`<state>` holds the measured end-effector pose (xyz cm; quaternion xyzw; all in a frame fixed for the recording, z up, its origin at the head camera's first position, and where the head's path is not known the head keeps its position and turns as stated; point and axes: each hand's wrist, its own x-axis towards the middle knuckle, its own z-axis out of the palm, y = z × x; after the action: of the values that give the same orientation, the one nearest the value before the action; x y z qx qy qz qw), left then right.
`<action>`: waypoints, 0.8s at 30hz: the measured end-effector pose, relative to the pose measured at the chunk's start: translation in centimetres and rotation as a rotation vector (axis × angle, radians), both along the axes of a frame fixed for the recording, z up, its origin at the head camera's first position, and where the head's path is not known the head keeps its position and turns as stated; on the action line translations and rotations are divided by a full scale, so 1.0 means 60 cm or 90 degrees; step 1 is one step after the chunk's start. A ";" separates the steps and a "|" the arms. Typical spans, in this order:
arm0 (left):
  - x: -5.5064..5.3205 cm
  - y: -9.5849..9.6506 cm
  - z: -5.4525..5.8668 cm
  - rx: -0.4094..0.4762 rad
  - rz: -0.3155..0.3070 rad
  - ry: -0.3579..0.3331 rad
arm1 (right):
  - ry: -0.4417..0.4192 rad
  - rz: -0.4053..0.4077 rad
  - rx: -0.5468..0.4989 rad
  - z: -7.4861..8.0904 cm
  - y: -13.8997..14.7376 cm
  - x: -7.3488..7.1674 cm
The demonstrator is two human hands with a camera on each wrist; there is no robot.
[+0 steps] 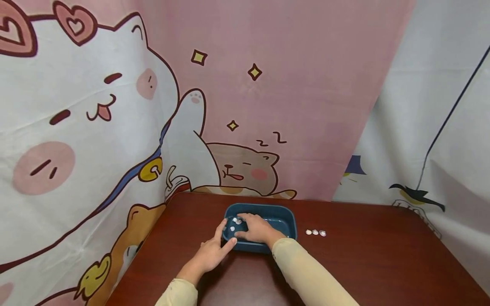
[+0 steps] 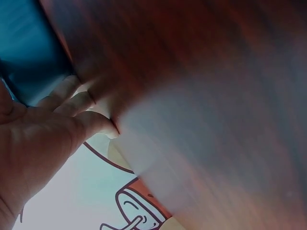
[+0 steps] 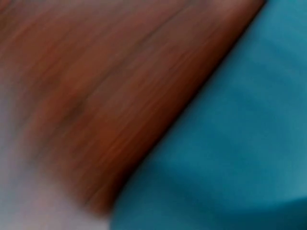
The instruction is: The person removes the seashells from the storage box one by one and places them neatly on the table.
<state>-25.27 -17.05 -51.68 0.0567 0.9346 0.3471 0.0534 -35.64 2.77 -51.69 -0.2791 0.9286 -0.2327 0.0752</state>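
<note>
A blue rectangular tub (image 1: 283, 211) stands on the table, with several small white shell-like pieces (image 1: 232, 228) at its left end. My right hand (image 1: 257, 229) reaches over the front rim into the tub. Its thumb and fingers are spread apart beside those pieces, and nothing shows plainly in its grasp. At the tub's left front corner, my left hand (image 1: 210, 250) rests against the outside, thumb by the front wall and fingers along the left end. The left wrist view shows those fingers (image 2: 74, 98) extended by the tub wall. No hand appears in the blurred right wrist view.
Three small whitish shell-like pieces (image 1: 315, 232) lie in a row on the table, right of the tub. The reddish-brown table (image 1: 367, 255) meets a cartoon-printed cloth (image 1: 306, 106) behind it and on the left.
</note>
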 end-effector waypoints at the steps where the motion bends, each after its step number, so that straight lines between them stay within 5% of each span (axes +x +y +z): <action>1: 0.000 0.001 0.000 0.001 -0.003 0.000 | -0.002 0.014 0.005 0.000 -0.006 0.001; 9: 0.003 0.007 0.002 0.006 -0.012 0.010 | 0.100 0.078 0.065 0.004 -0.038 0.002; 24: 0.002 0.000 0.003 0.008 0.008 0.007 | 0.118 0.004 0.063 0.007 -0.006 -0.002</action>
<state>-25.15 -17.04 -51.48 0.0529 0.9330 0.3530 0.0458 -35.76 2.42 -51.29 -0.2980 0.9412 -0.1591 0.0031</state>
